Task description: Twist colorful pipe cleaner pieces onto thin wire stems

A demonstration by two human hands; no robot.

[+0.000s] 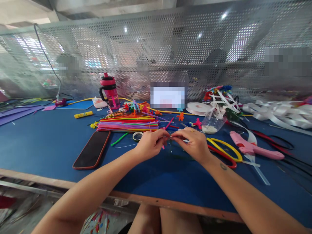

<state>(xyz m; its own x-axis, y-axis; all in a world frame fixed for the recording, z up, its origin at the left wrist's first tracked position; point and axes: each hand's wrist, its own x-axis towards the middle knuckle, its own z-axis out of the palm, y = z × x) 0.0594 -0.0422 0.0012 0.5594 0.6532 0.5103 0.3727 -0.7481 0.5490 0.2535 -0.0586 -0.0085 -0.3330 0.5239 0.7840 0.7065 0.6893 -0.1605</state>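
My left hand [152,143] is closed in a pinch in front of the pipe cleaner bundle. A pink pipe cleaner [168,124] shows above its fingertips, and a bit of pink shows below them. Facing it, my right hand [192,143] is also pinched, its fingertips almost touching the left ones. What lies between the right fingertips is too small to name. Behind the left hand is a bundle of coloured pipe cleaners [128,125]. A small roll of tape [137,136] and a short green pipe cleaner [119,139] lie to its left.
A phone [92,150] lies left of my arms, with a yellow tube [83,114] and a pink bottle [110,92] beyond. On the right are yellow loops [225,148], a pink glue gun [254,148], a plastic bag [213,123] and white ribbon [275,113]. A perforated metal screen [136,48] stands behind.
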